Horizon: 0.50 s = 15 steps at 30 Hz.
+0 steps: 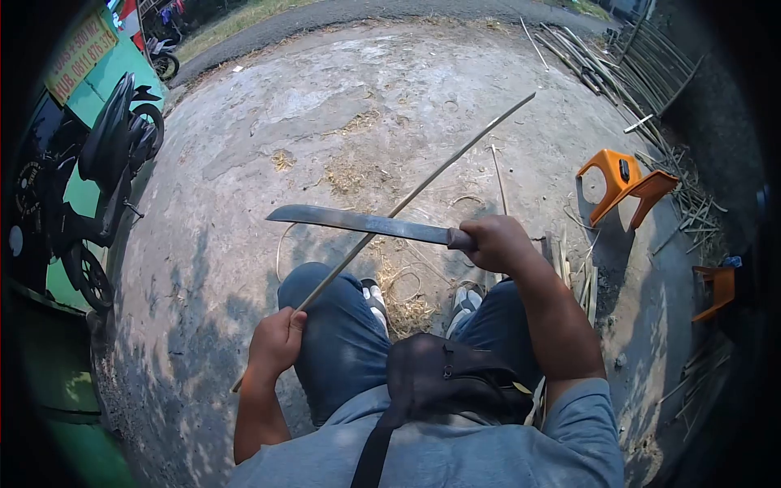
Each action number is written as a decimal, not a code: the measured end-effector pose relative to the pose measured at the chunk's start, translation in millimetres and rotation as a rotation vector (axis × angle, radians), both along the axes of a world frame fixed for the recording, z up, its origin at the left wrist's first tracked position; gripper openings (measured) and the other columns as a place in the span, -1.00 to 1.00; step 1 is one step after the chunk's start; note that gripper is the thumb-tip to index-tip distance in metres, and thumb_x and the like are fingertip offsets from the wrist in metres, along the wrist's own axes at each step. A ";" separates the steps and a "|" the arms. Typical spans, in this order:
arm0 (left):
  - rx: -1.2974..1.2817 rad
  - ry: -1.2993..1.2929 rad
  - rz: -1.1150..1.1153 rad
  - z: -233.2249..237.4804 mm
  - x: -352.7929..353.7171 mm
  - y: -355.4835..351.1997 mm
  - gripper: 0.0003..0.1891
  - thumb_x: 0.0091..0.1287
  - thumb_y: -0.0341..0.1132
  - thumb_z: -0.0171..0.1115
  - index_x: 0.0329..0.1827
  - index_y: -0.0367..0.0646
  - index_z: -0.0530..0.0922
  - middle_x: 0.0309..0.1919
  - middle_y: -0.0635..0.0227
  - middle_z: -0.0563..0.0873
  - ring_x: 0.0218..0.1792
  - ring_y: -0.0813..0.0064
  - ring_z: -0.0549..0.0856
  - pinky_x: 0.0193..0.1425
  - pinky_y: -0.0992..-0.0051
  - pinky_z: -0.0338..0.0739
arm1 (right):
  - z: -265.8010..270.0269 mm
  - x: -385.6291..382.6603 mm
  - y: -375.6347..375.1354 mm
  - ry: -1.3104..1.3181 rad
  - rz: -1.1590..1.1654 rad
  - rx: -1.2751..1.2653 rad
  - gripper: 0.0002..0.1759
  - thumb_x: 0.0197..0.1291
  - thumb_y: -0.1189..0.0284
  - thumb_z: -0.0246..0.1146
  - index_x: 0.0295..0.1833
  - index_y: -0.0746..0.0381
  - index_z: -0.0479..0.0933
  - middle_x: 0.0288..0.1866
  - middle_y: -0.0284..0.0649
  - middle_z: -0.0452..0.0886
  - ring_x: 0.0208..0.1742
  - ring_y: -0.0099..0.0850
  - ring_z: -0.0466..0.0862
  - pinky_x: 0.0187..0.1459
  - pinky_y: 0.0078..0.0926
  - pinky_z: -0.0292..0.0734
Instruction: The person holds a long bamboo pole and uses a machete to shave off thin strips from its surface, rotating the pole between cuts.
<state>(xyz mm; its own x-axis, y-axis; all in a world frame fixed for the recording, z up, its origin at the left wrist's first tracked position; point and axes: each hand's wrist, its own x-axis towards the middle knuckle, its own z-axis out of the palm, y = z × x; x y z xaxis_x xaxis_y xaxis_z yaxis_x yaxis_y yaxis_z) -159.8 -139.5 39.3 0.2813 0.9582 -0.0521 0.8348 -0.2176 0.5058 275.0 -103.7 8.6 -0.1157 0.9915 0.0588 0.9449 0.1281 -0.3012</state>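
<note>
- Left hand (pixel 277 340) clenches a long bamboo strip (pixel 423 184) that slants to the far right.
- Right hand (pixel 496 242) grasps a machete (pixel 358 222), its blade crossing the strip.

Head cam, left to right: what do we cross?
Parked motorcycle → left hand gripping the bamboo strip → machete blade → right hand on its handle → orange stool → second orange stool at the edge.

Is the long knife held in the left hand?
No, the right hand grips the long knife, while the left hand holds the thin stick.
</note>
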 end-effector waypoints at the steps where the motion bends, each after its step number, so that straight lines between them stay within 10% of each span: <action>1: 0.002 0.000 -0.001 -0.5 0.6 0.0 -0.48 0.68 0.04 0.05 -0.31 -0.25 0.52 -0.42 -0.11 0.63 -0.31 -0.29 0.64 -0.28 -0.01 0.47 | -2.6 -1.5 -0.5 -0.023 0.037 -0.018 -0.88 0.15 0.29 0.44 -0.29 0.06 0.67 -0.40 -0.07 0.71 -0.27 0.05 0.75 -0.23 0.05 0.61; 15: 0.088 -0.014 0.007 -19.1 -6.5 -2.0 -0.50 0.67 0.04 0.07 -0.29 -0.24 0.53 -0.42 -0.11 0.64 -0.30 -0.30 0.65 -0.26 -0.04 0.49 | 9.3 -13.5 1.0 0.015 0.076 -0.089 -0.83 0.23 0.23 0.46 -0.19 0.07 0.74 -0.31 -0.09 0.77 -0.22 0.03 0.77 -0.17 -0.02 0.65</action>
<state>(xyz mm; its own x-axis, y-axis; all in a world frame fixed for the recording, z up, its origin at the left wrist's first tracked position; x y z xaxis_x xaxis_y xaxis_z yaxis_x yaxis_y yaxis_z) -166.3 -141.6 20.2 0.2742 0.9610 0.0368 0.8293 -0.2557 0.4968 261.5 -102.6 17.9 -0.1907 0.9813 -0.0268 0.9288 0.1716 -0.3284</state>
